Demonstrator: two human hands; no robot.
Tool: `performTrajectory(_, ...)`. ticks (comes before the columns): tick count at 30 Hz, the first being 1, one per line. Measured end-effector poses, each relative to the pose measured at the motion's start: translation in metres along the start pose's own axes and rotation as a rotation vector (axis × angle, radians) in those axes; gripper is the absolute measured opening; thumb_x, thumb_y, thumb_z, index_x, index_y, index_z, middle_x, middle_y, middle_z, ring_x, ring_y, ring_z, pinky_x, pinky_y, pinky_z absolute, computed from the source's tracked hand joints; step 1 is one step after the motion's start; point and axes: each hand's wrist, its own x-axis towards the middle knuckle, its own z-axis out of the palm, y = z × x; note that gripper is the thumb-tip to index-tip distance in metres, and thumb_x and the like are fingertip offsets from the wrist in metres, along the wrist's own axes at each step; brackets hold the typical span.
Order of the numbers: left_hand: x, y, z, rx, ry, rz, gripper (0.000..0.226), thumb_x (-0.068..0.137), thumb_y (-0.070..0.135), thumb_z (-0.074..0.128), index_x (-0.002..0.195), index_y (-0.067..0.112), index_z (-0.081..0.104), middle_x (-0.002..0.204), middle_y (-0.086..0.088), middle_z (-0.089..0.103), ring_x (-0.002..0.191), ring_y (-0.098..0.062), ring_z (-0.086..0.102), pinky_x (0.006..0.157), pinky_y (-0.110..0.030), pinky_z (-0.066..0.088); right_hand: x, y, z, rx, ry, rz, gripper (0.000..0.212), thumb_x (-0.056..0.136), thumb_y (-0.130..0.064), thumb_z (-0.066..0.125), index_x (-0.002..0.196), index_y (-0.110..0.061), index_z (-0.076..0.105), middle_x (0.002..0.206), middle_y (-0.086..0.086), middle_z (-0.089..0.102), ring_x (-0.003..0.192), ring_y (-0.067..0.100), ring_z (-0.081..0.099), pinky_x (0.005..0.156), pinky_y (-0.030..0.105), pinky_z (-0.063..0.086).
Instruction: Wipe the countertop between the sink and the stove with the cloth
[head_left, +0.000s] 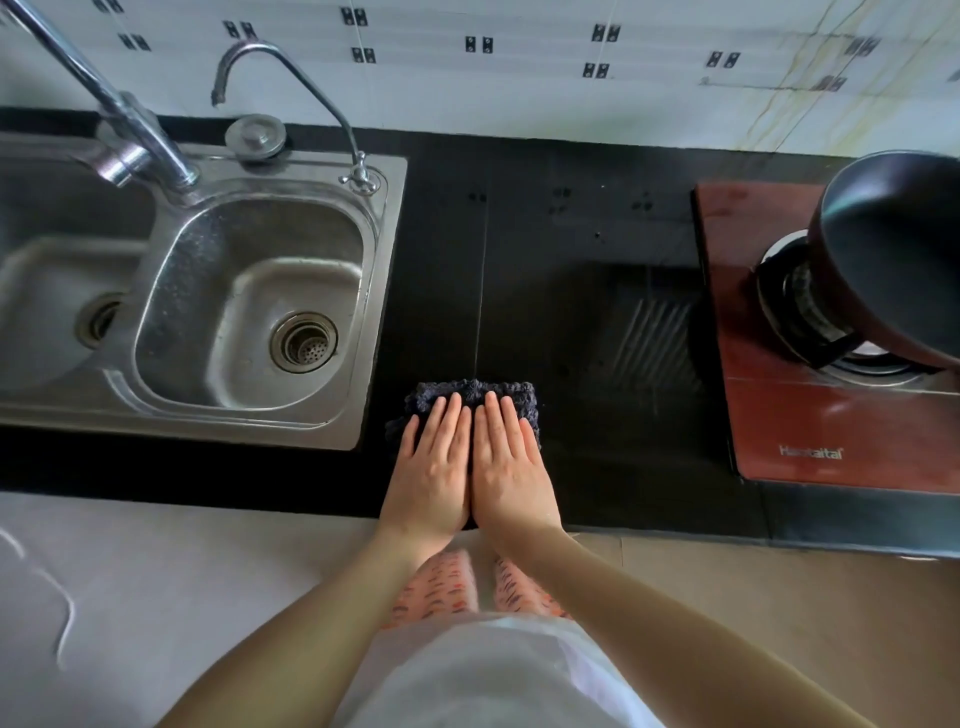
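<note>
A dark knobbly cloth (470, 391) lies flat on the black countertop (582, 312), near its front edge, between the steel sink (249, 291) and the red-brown stove (810, 426). My left hand (434, 467) and my right hand (506, 462) rest side by side, palms down, on the cloth with fingers straight and close together. The hands cover most of the cloth; only its far edge and side corners show. The cloth sits closer to the sink than to the stove.
A double-bowl sink with two taps (291, 78) fills the left. A dark pan (893, 249) stands on the stove burner at the right. A tiled wall (519, 78) runs behind the counter. Light floor lies below the counter edge.
</note>
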Motion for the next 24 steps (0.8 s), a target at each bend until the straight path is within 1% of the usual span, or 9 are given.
performTrajectory(3,0.000,0.002,0.000,-0.006,-0.006,-0.021,0.056,0.091,0.019,0.051,0.142,0.005,0.032,0.150,-0.014,0.032,0.141,-0.027,0.022,0.114,-0.047,0.019,-0.002,0.000,-0.002,0.008,-0.009,-0.007,0.067,0.093,-0.023,0.045,0.147,-0.005,0.010,0.156,0.017,0.007,0.144,0.031,-0.001,0.116,0.044,0.006)
performTrajectory(7,0.001,0.006,-0.001,-0.026,0.006,-0.057,0.053,0.091,0.020,0.045,0.141,0.007,0.034,0.151,-0.012,0.031,0.142,-0.026,0.020,0.114,-0.048,0.020,-0.002,0.003,-0.006,0.028,-0.017,-0.043,0.067,0.095,-0.023,0.044,0.147,-0.007,0.004,0.155,0.013,-0.002,0.143,0.028,-0.008,0.114,0.042,-0.002)
performTrajectory(9,0.002,0.007,-0.001,-0.023,-0.001,-0.064,0.053,0.091,0.021,0.044,0.141,0.007,0.035,0.151,-0.012,0.031,0.142,-0.027,0.021,0.114,-0.049,0.022,-0.002,0.005,-0.007,0.041,-0.016,-0.057,0.066,0.096,-0.024,0.044,0.148,-0.008,0.006,0.155,0.012,-0.002,0.143,0.027,-0.009,0.113,0.040,-0.005)
performTrajectory(12,0.002,0.010,0.001,0.000,-0.007,-0.049,0.056,0.090,0.022,0.047,0.142,0.007,0.035,0.151,-0.013,0.030,0.142,-0.028,0.020,0.113,-0.050,0.023,0.000,0.009,-0.005,0.050,-0.032,-0.043,0.068,0.093,-0.025,0.051,0.148,-0.007,0.016,0.156,0.013,0.011,0.144,0.028,0.001,0.114,0.041,0.004)
performTrajectory(15,0.004,0.015,0.002,0.011,-0.003,-0.044,0.056,0.090,0.024,0.046,0.142,0.007,0.035,0.151,-0.012,0.030,0.142,-0.029,0.021,0.112,-0.051,0.023,0.000,0.015,-0.004,0.052,-0.045,-0.034,0.077,0.085,-0.023,0.063,0.147,-0.005,0.020,0.156,0.014,0.017,0.144,0.028,0.006,0.115,0.041,0.012)
performTrajectory(18,0.014,0.034,0.002,0.008,-0.020,0.008,0.054,0.092,0.027,0.037,0.142,0.007,0.033,0.152,-0.012,0.029,0.142,-0.029,0.019,0.113,-0.051,0.022,-0.009,0.034,-0.008,0.055,-0.005,0.025,0.073,0.087,-0.022,0.061,0.147,-0.005,0.022,0.155,0.014,0.018,0.144,0.027,0.008,0.115,0.041,0.015)
performTrajectory(20,0.021,0.054,0.003,-0.009,-0.055,0.033,0.055,0.092,0.027,0.030,0.143,0.007,0.031,0.152,-0.013,0.029,0.142,-0.029,0.019,0.112,-0.052,0.023,-0.019,0.050,-0.011,0.060,0.013,0.075,0.072,0.087,-0.022,0.061,0.146,-0.005,0.024,0.155,0.015,0.020,0.144,0.028,0.010,0.114,0.043,0.019)
performTrajectory(24,0.025,0.068,0.007,0.010,-0.096,0.022,0.059,0.092,0.029,0.046,0.145,0.009,0.027,0.153,-0.013,0.025,0.143,-0.029,0.015,0.112,-0.053,0.023,-0.023,0.063,-0.012,0.048,-0.004,0.094,0.072,0.088,-0.023,0.061,0.147,-0.006,0.024,0.155,0.014,0.019,0.144,0.028,0.010,0.115,0.041,0.017)
